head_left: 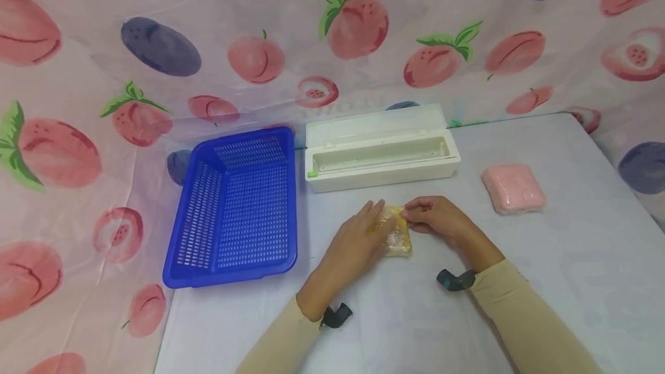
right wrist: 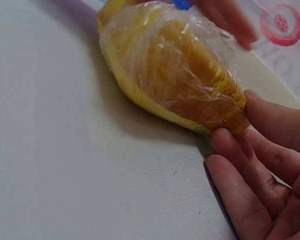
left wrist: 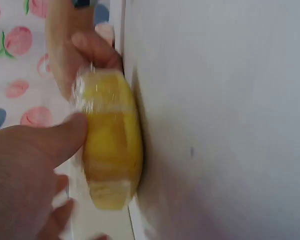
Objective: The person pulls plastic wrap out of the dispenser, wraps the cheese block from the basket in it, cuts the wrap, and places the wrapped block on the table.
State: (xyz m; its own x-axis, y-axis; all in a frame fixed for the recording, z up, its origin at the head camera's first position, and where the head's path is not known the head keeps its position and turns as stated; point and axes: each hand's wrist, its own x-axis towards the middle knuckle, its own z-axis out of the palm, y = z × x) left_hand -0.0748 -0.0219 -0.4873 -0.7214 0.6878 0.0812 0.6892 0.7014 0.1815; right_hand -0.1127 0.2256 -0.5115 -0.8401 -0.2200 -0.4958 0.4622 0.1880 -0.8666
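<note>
A yellow folded cloth-like packet (head_left: 399, 240), wrapped in shiny clear cling film, lies on the white table in front of the dispenser box. My left hand (head_left: 355, 242) rests over its left side with fingers extended. In the left wrist view the thumb (left wrist: 70, 135) touches the film on the packet's top. My right hand (head_left: 440, 218) pinches the packet's far right corner between thumb and fingers. The right wrist view shows the film (right wrist: 180, 65) bunched and wrinkled over the packet, with my right fingertips at one end of it.
A blue plastic basket (head_left: 291, 218) stands at the left. Behind my hands is a white cling film dispenser box (head_left: 384, 176), its clear lid (head_left: 376, 123) raised. A pink film-wrapped packet (head_left: 514, 188) lies to the right. A fruit-patterned cloth hangs behind the table.
</note>
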